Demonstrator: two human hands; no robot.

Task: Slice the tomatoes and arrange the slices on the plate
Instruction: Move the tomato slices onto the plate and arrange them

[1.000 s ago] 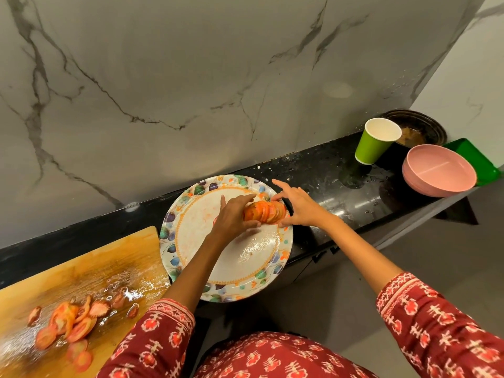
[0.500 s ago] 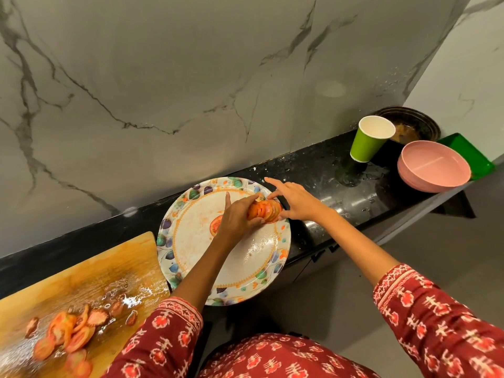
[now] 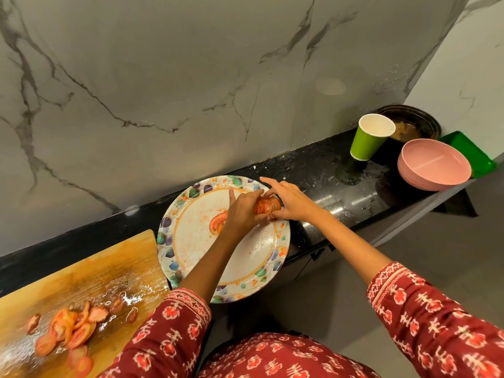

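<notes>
A round white plate (image 3: 188, 249) with a leaf-patterned rim sits on the black counter, its near edge overhanging. Over its far right part both my hands hold a stack of tomato slices (image 3: 267, 206). My left hand (image 3: 241, 214) grips the stack from the left, index finger pointing up. My right hand (image 3: 289, 200) pinches it from the right, index finger stretched out. One slice (image 3: 218, 224) lies flat on the plate just left of my left hand. More tomato slices (image 3: 68, 331) lie scattered on the wet wooden cutting board (image 3: 90, 271) at the left.
On the counter to the right stand a green paper cup (image 3: 369, 137), stacked pink bowls (image 3: 433, 167), a dark round dish (image 3: 414, 124) and a green tray (image 3: 471, 151). A marble wall (image 3: 191, 77) rises right behind the narrow counter. Floor lies below the counter edge.
A single slice now lies on the plate left of my left hand. The stack and both hands have shifted a little toward the plate's far right rim.
</notes>
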